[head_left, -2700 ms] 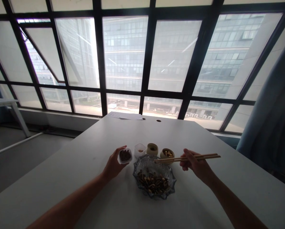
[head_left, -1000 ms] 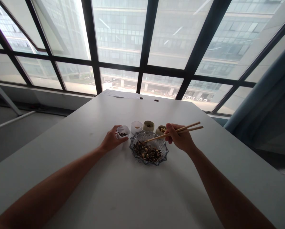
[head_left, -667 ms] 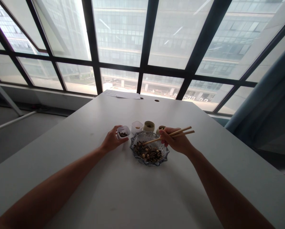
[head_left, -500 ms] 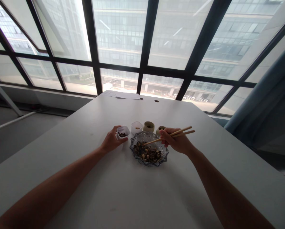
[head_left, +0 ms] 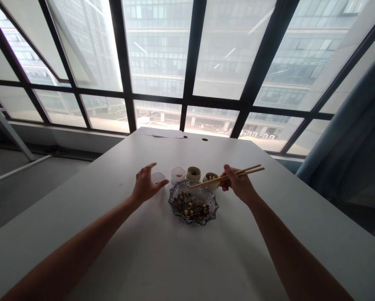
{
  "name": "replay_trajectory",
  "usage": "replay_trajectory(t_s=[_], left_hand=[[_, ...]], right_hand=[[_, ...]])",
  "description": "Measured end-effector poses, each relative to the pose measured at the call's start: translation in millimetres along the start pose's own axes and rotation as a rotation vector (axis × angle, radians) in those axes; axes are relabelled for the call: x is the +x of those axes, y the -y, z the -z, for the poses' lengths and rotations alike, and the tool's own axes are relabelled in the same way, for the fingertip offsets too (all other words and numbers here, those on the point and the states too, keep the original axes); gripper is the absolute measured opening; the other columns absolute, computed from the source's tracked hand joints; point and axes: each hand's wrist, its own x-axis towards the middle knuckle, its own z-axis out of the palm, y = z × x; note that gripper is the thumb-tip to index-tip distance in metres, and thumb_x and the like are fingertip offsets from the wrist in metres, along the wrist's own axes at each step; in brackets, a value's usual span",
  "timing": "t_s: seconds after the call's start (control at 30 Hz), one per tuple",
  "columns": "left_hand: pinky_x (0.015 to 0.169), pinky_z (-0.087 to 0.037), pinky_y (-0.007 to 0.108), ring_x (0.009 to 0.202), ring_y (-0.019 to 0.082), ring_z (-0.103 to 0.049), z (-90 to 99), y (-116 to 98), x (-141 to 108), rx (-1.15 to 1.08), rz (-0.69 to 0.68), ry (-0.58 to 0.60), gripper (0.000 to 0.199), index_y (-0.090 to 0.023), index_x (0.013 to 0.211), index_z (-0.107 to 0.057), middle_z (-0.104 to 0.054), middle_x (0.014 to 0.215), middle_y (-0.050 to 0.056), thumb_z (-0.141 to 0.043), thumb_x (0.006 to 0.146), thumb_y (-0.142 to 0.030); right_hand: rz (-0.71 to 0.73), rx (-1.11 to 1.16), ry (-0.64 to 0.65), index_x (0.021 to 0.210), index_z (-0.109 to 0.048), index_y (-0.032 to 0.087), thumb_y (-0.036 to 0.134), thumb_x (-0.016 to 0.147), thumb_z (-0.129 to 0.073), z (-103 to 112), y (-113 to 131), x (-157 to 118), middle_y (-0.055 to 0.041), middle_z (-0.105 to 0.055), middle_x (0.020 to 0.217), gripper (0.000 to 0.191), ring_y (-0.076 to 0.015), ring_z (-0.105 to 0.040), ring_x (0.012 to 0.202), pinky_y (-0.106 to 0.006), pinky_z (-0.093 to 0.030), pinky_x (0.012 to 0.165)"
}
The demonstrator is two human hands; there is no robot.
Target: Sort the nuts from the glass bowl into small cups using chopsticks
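Slanting leftward, chopsticks [head_left: 212,181] seemingly tips-down.

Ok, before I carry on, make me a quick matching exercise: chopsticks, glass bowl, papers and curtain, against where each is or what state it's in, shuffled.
Column one
1. Chopsticks
2. Glass bowl
3. Papers
4. Curtain

Column two
A. Lying at the far end of the table
B. Hanging along the right of the view
C. With dark seeds inside
D. Held in the grip of the right hand

Right pairs: 1-D, 2-C, 3-A, 4-B
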Motion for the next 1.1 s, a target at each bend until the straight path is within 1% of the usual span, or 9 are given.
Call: replay_trajectory(t_s=[0.07,0.17,0.3,0.37,0.43,0.53,0.8,0.97,1.1], left_hand=[[0.113,-0.030,0.057,0.126,0.036,-0.054,-2.1,-15,12,0.060,-0.100,0.025,0.068,-0.020,0.132,-0.050,-0.062,0.132,0.017,-0.070,0.078,-0.054],[0.113,-0.028,0.058,0.120,0.037,-0.059,-16.8,-33,34,0.109,-0.144,0.171,0.067,-0.021,0.131,-0.052,-0.066,0.126,0.016,-0.072,0.076,-0.053],[0.102,-0.040,0.055,0.109,0.038,-0.066,-41.0,-43,59,0.130,-0.066,0.348,0.073,-0.020,0.130,-0.051,-0.072,0.112,0.017,-0.076,0.069,-0.050],[0.093,-0.048,0.050,0.103,0.038,-0.069,-48.1,-44,65,0.108,-0.022,0.392,0.074,-0.019,0.130,-0.051,-0.073,0.108,0.017,-0.077,0.066,-0.046],[0.087,-0.051,0.047,0.101,0.038,-0.069,-51.0,-44,66,0.082,-0.005,0.393,0.073,-0.018,0.130,-0.050,-0.073,0.109,0.019,-0.077,0.066,-0.042],[0.085,-0.053,0.044,0.101,0.035,-0.069,-49.2,-44,63,0.043,-0.040,0.360,0.073,-0.018,0.132,-0.048,-0.072,0.111,0.018,-0.077,0.067,-0.036],[0.102,-0.048,0.045,0.119,0.030,-0.058,-29.4,-48,40,-0.032,-0.240,0.146,0.068,-0.021,0.133,-0.048,-0.064,0.129,0.011,-0.072,0.069,-0.015],[0.104,-0.046,0.046,0.120,0.029,-0.057,-24.2,-48,31,-0.004,-0.272,0.158,0.063,-0.022,0.132,-0.050,-0.064,0.127,0.009,-0.071,0.073,-0.015],[0.104,-0.045,0.047,0.118,0.030,-0.059,-23.3,-49,31,0.051,-0.272,0.148,0.063,-0.021,0.132,-0.050,-0.065,0.127,0.010,-0.072,0.074,-0.016]], right_hand=[[-0.040,0.086,-0.080,0.063,-0.061,0.017,0.073,0.068,-0.071,6,-6,6,-0.0042,-0.063,0.045,0.057,-0.0128,-0.053,0.032,-0.023,-0.043,0.032],[-0.065,0.143,-0.146,0.065,-0.061,0.017,0.073,0.067,-0.072,9,-15,11,-0.0040,-0.063,0.044,0.057,-0.0132,-0.053,0.032,-0.023,-0.041,0.031],[-0.033,0.114,-0.113,0.065,-0.060,0.017,0.075,0.070,-0.068,9,-18,11,-0.0044,-0.064,0.045,0.058,-0.0139,-0.054,0.033,-0.024,-0.043,0.032],[-0.017,0.091,-0.099,0.065,-0.060,0.017,0.075,0.071,-0.067,8,-15,10,-0.0046,-0.064,0.045,0.059,-0.0141,-0.054,0.033,-0.024,-0.043,0.032],[-0.004,0.061,-0.099,0.064,-0.061,0.017,0.076,0.070,-0.067,8,-11,8,-0.0048,-0.064,0.046,0.060,-0.0140,-0.055,0.033,-0.024,-0.043,0.032],[0.029,-0.008,-0.068,0.061,-0.062,0.017,0.077,0.070,-0.065,5,-4,3,-0.0052,-0.065,0.047,0.062,-0.0132,-0.056,0.033,-0.023,-0.042,0.032],[0.095,-0.216,0.170,0.063,-0.062,0.017,0.071,0.079,-0.062,-13,-3,-10,-0.0021,-0.063,0.049,0.057,-0.0113,-0.057,0.040,-0.020,-0.043,0.037],[0.129,-0.259,0.300,0.066,-0.062,0.018,0.064,0.085,-0.062,-15,-11,-11,-0.0016,-0.065,0.054,0.050,-0.0121,-0.059,0.044,-0.021,-0.047,0.041],[0.102,-0.244,0.277,0.067,-0.062,0.018,0.069,0.082,-0.060,-15,-12,-11,-0.0018,-0.064,0.051,0.054,-0.0122,-0.058,0.041,-0.021,-0.045,0.038]])
